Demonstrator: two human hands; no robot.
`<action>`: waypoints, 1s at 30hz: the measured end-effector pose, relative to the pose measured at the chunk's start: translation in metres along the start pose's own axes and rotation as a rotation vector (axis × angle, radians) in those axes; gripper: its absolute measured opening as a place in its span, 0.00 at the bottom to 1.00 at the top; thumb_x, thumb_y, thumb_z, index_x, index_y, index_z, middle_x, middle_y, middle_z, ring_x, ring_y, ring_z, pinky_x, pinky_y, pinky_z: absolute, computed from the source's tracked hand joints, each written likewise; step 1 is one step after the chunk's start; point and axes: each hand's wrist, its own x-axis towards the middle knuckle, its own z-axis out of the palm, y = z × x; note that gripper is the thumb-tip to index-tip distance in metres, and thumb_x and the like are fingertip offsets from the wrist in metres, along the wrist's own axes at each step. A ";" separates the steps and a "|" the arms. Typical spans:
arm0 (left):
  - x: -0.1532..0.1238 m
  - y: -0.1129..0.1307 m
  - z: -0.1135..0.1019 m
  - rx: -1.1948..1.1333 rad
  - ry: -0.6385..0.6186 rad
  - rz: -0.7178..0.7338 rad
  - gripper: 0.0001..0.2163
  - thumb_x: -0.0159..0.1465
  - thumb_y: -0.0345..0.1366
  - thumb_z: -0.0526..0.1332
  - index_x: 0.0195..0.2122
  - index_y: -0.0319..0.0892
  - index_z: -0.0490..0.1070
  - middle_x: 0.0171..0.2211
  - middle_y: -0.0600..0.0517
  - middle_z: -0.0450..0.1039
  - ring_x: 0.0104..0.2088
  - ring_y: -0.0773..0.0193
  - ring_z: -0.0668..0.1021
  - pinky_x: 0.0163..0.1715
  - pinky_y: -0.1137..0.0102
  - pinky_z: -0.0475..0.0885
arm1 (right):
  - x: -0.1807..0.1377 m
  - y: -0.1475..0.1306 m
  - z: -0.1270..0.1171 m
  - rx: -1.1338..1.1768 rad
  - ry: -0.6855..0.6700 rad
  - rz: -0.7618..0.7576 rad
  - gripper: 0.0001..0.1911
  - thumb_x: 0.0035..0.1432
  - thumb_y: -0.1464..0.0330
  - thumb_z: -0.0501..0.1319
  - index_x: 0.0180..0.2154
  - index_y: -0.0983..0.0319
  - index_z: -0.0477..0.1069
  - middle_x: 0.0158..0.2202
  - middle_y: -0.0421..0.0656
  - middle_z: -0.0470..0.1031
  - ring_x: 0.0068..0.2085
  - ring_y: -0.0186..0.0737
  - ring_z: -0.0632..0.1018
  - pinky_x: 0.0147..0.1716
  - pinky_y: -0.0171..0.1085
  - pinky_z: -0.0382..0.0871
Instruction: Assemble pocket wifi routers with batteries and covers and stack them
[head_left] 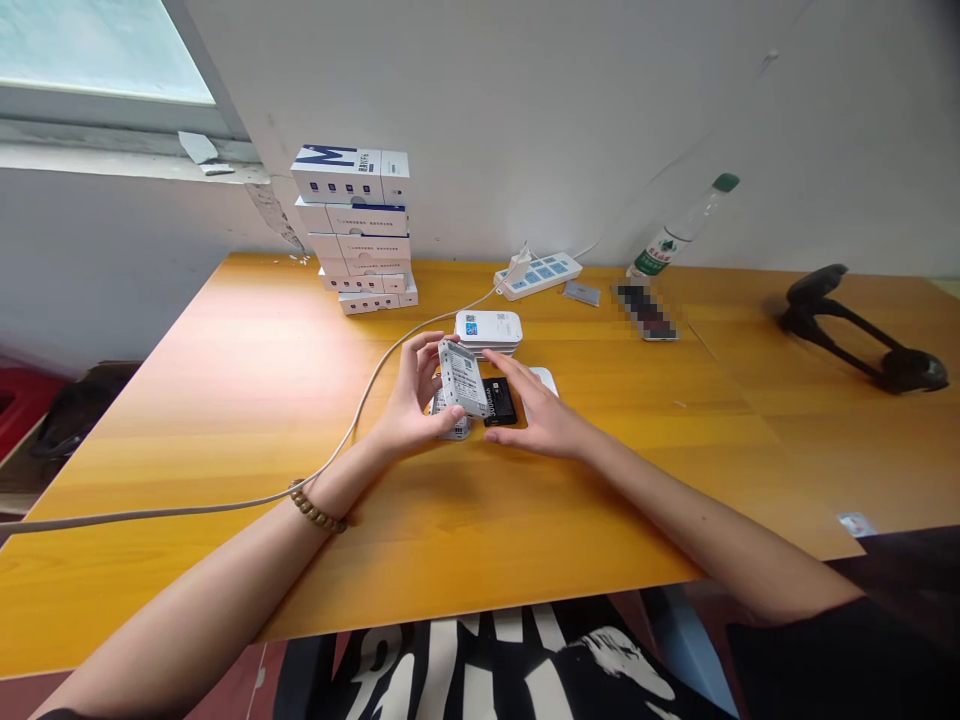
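My left hand [418, 400] grips a small white electronic device [463, 378], tilted up with its label-covered, coverless inner side showing. Under it lies a second such device [454, 428], partly hidden. A black battery [499, 401] with white print is just right of the held device, between my two hands. Around that battery my right hand [551, 412] has its thumb and fingers spread, holding nothing that I can see. A white cover [545, 380] shows partly behind the right hand. Beyond my hands sits a stack of white devices [489, 328].
Stacked white boxes [365, 240] stand at the back left. A power strip [538, 275] feeds a cable [358, 410] that runs across my left forearm. A water bottle [679, 235], a blurred phone [651, 312], a grey packet [581, 293] and a black stand [862, 330] are rightward.
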 end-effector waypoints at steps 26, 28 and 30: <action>-0.004 -0.007 0.005 0.178 0.215 -0.408 0.25 0.74 0.62 0.52 0.57 0.48 0.70 0.52 0.48 0.78 0.56 0.51 0.78 0.61 0.55 0.72 | 0.021 -0.019 0.034 -0.305 -0.011 0.074 0.58 0.56 0.47 0.73 0.77 0.57 0.49 0.71 0.59 0.64 0.70 0.71 0.64 0.67 0.66 0.58; -0.004 -0.008 0.007 0.168 0.220 -0.407 0.25 0.75 0.62 0.51 0.56 0.48 0.69 0.51 0.47 0.78 0.55 0.51 0.79 0.60 0.55 0.72 | 0.020 -0.019 0.035 -0.318 -0.019 0.065 0.60 0.55 0.46 0.73 0.77 0.57 0.46 0.73 0.59 0.61 0.72 0.72 0.62 0.67 0.66 0.56; -0.003 -0.009 0.009 0.162 0.215 -0.408 0.25 0.75 0.62 0.50 0.56 0.48 0.69 0.52 0.47 0.78 0.55 0.51 0.79 0.60 0.55 0.72 | 0.019 -0.018 0.036 -0.328 -0.039 0.055 0.62 0.55 0.47 0.73 0.78 0.59 0.44 0.74 0.61 0.59 0.73 0.71 0.60 0.68 0.66 0.55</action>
